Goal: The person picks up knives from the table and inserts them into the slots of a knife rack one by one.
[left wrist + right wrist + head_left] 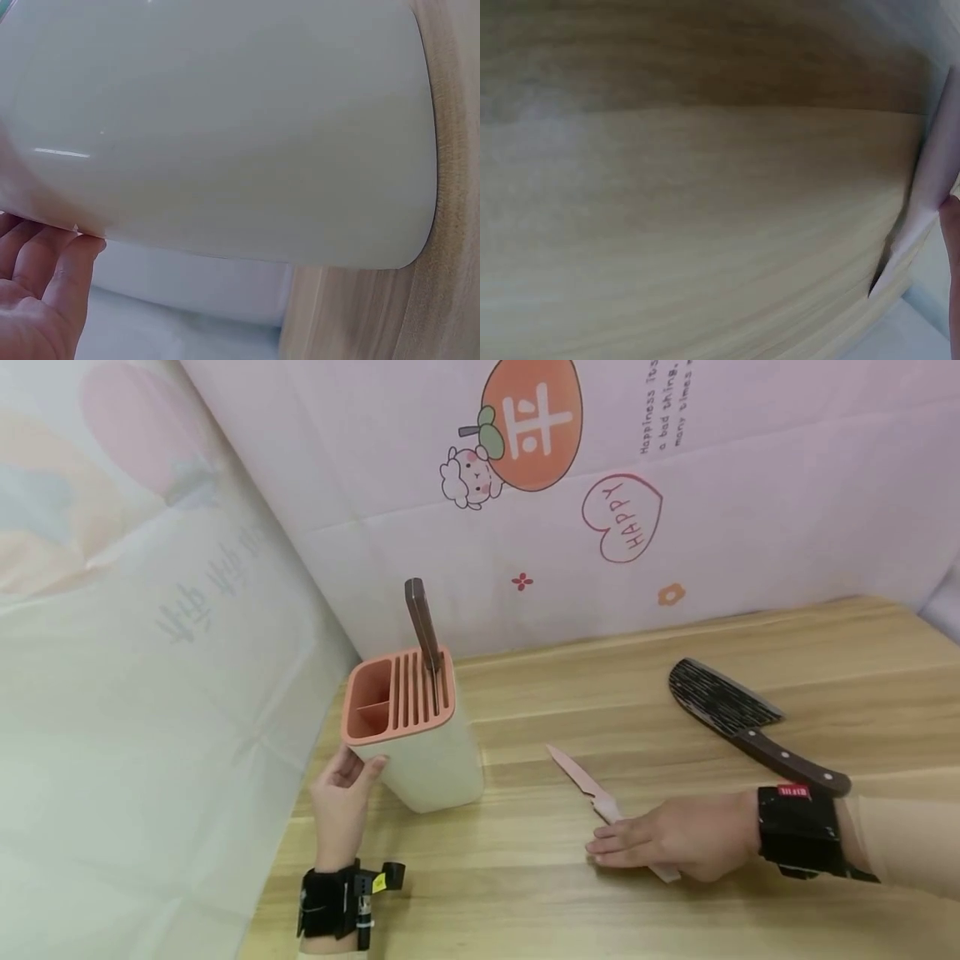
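A cream knife block [427, 768] with an orange slotted top stands at the left of the table. My left hand [345, 793] holds its near left corner below the rim, thumb on the front, bent fingers at the side. In the left wrist view, fingertips [71, 274] meet the block's edge [240, 150]. A small pink fruit knife [577, 772] lies slanting at mid-table, blade pointing away to the left. My right hand [667, 839] rests across its handle with the fingers stretched out; the thumb is hidden. In the right wrist view, a finger [952, 225] touches the knife [930, 180].
A brown-handled knife [423, 622] stands in a slot of the block. Right of the fruit knife lies a cleaver [716, 693] with a dark patterned blade, its handle [795, 764] reaching toward my right wrist. Printed cloth [360, 510] hangs behind and left of the wooden table [525, 902].
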A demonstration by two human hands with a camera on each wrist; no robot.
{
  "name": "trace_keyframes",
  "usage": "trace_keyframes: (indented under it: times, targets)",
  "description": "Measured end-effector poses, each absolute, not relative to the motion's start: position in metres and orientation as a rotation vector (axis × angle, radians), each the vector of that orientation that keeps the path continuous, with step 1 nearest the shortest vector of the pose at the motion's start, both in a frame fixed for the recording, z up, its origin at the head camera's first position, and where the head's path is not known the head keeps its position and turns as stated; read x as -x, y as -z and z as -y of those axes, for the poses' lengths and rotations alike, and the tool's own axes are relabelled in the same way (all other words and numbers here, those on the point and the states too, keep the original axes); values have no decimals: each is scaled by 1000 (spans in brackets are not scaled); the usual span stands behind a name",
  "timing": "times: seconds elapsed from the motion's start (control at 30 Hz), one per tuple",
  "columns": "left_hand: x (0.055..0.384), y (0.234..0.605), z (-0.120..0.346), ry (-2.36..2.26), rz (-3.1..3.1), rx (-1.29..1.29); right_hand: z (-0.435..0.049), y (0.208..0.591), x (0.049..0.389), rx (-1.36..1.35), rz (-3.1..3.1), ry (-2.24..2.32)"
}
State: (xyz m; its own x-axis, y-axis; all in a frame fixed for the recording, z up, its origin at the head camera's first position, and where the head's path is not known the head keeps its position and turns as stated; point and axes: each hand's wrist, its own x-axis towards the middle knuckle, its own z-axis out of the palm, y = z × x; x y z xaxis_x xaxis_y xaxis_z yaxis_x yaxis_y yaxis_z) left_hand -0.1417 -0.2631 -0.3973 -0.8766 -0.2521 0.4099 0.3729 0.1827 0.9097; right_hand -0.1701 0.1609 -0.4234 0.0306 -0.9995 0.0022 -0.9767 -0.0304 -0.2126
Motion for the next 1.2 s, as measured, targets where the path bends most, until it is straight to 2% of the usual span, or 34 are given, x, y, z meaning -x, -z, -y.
trace_keyframes:
  times: [0.5, 0.8, 1.0, 1.2]
  targets:
    - [142, 392, 267, 1722, 1980, 110, -151, 420, 181, 2516, -2087, -173]
    - [143, 397, 266, 1727, 2002, 149, -150, 420, 182, 2735, -2141, -7]
    - [141, 398, 267, 1747, 1994, 131, -148, 399, 183, 2499, -2250, 591]
    - [141, 397, 266, 1758, 1996, 100, -141, 378, 179, 2274, -2327, 941]
